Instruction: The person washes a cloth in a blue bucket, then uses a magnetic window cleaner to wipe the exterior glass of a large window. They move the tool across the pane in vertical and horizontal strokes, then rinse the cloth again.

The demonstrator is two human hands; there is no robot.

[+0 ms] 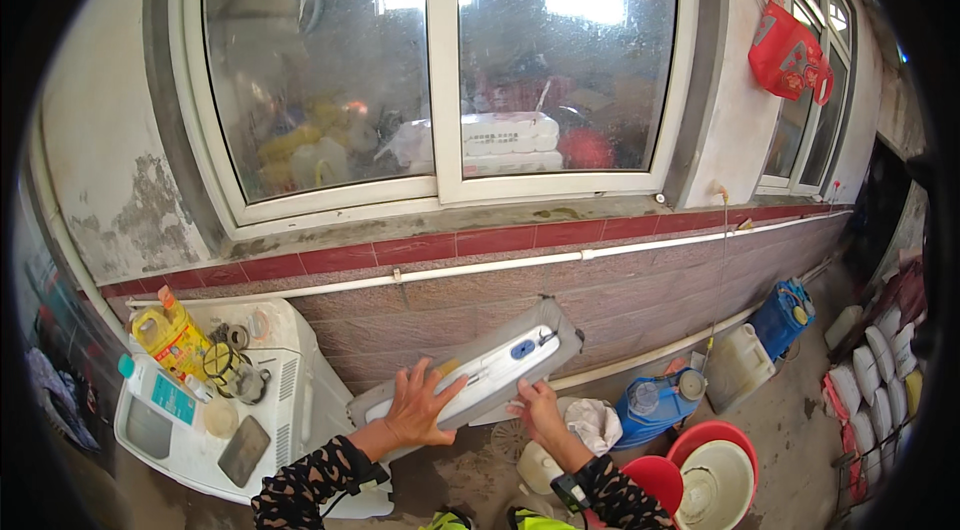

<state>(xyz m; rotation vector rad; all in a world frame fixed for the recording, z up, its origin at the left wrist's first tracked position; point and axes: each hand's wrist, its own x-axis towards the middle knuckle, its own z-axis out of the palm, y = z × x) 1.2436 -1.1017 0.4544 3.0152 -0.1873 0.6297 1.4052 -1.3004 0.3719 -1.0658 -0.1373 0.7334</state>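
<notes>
A long white and grey casing (pixel 505 365), with a blue part near its right end, lies slanted in front of me against the lower wall. My left hand (pixel 415 405) grips its left portion, fingers spread over the top. My right hand (pixel 535 410) holds the near edge farther right, fingertips curled against it. What the underside rests on is hard to make out. Just left stands a white appliance (pixel 300 450), bearing a yellow bottle (pixel 165 335), a white bottle with teal cap (pixel 150 390), a clear and yellow container (pixel 230 375) and a dark flat piece (pixel 242 450).
A white pipe (pixel 460 268) runs beneath windows (pixel 560 70). To the right stand red basins (pixel 745 445) with a cream basin (pixel 720 485), blue containers (pixel 640 415), a translucent jug (pixel 738 365), a white bag (pixel 595 420) and stacked sacks (pixel 865 385). A red bag (pixel 785 50) hangs above.
</notes>
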